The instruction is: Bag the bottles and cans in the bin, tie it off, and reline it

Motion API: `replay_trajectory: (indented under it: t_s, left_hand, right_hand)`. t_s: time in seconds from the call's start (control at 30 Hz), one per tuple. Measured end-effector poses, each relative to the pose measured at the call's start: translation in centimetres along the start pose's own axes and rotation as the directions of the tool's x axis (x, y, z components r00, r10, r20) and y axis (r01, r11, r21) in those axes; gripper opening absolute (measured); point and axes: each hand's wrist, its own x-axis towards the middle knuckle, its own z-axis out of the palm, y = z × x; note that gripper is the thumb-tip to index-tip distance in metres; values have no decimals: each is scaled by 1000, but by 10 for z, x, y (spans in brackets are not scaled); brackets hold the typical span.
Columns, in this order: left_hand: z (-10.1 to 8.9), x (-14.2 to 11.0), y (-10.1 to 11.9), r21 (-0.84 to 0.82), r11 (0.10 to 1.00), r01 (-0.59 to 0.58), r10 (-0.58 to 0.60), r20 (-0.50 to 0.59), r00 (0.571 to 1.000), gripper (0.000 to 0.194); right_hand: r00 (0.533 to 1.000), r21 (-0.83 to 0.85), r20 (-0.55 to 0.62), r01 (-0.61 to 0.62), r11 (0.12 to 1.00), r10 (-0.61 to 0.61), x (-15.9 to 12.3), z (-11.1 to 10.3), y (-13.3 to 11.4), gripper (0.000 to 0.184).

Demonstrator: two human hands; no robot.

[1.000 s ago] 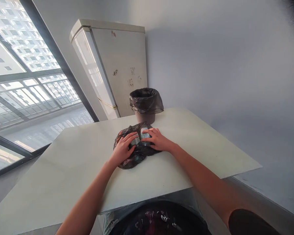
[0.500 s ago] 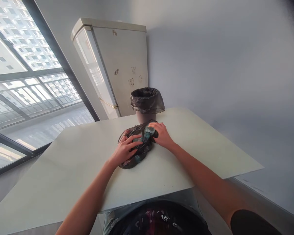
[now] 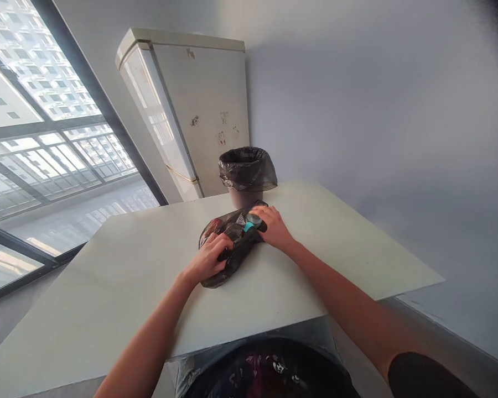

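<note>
Container [image 3: 254,219] now aslant beneath right fingers [image 3: 269,212]

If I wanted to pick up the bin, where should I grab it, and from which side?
Probably low on the bin's bare wall, below the loose liner, which hangs over the rim and might slip. I'd come from the right, one palm against that side, because the bag lies in front of the upright bin.
</note>
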Motion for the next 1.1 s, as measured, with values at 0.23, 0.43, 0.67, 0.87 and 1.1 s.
replay_trajectory:
  t_s: [0.23, 0.43, 0.67, 0.87, 1.1]
  left_hand:
    - [0, 5, 7, 73, 997, -2, 1, 9, 1000, 42]
    - [5, 3, 5, 87, 980, 178, -154, -229, 961, 43]
    - [2, 3, 7, 134, 962, 239, -197, -267, 943, 82]
    - [0, 0, -2, 182, 909, 375, -277, -407, 870, 61]
    - [-16, -15, -49, -88, 652, 753, -554, -734, 394, 54]
  right_hand:
    - [886, 458, -294, -199, 866, 359, 5, -11, -2, 59]
    - [821, 844, -236, -92, 529, 519, 9, -14, -2, 57]
    - [960, 874, 148, -239, 424, 237, 1, -8, -27, 86]
    - [967, 882, 171, -237, 407, 191, 1, -9, -28, 81]
    - [971, 451, 229, -39, 891, -73, -3, 2, -9, 15]
